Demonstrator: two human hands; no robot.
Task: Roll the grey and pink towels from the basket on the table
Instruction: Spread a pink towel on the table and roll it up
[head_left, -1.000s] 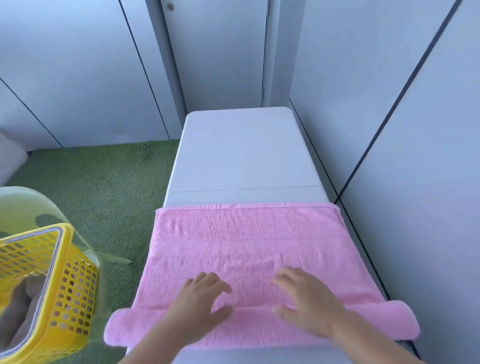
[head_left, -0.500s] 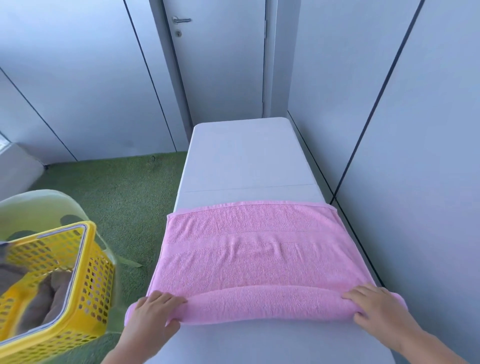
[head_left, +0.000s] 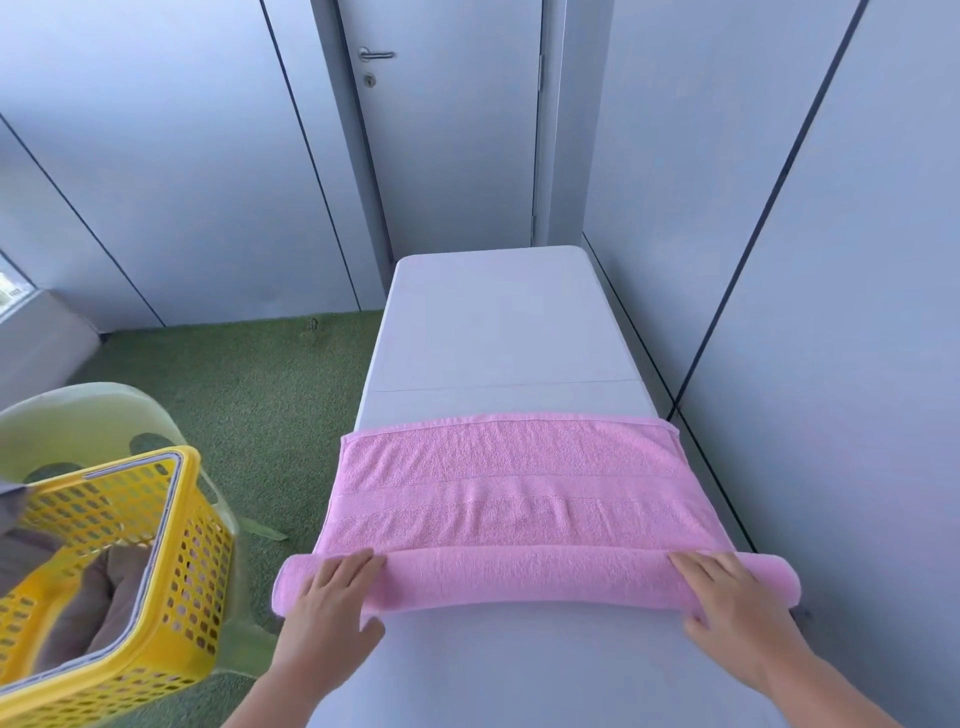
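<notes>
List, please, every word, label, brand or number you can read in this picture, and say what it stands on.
No text can be read.
The pink towel, the yellow basket, the table and the door show no print.
A small bright patch at the far left edge is too blurred to tell.

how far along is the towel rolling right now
Done: the pink towel lies across the table, its near end already rolled up. In hand: the left hand and right hand press on the ends of the roll. Left: the flat stretch beyond the roll, then the grey towel in the yellow basket.
</notes>
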